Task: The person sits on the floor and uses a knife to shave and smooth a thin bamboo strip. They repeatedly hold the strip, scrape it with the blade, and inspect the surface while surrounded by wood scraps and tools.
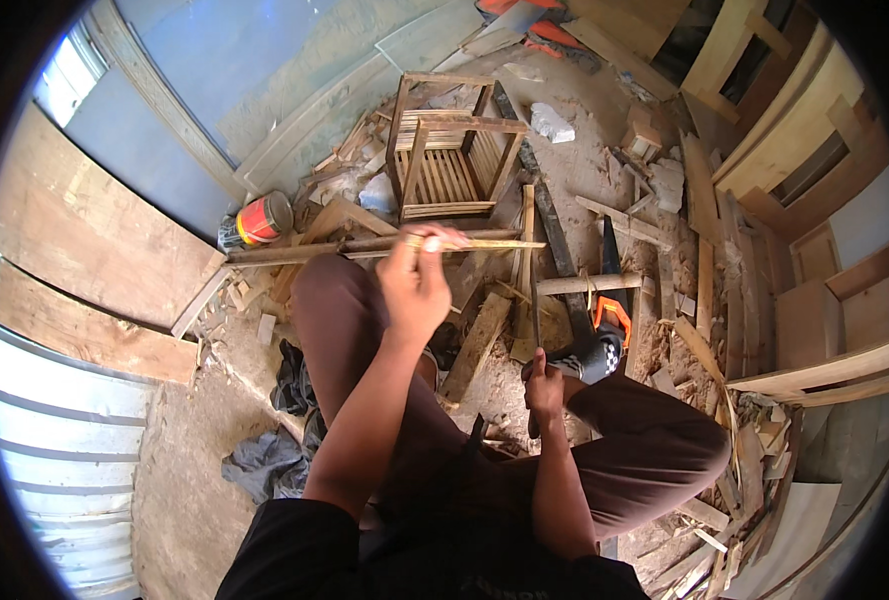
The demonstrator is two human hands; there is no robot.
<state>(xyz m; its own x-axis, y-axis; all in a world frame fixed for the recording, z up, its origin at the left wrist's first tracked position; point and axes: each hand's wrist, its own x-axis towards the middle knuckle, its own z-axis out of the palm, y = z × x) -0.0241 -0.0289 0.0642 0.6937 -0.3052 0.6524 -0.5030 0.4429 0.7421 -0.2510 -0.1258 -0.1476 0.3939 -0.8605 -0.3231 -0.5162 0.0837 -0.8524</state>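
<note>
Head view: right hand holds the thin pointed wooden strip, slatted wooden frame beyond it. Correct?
Not quite: the head view shows the left hand holding the thin pointed wooden strip; the right hand grips a long, narrow dark tool. The slatted wooden frame is beyond the strip, as you say.

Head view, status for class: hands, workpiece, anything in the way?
Left hand gripping thin tan wooden strip. Right hand gripping long dark tool. Orange-handled saw nearby, untouched.
</note>
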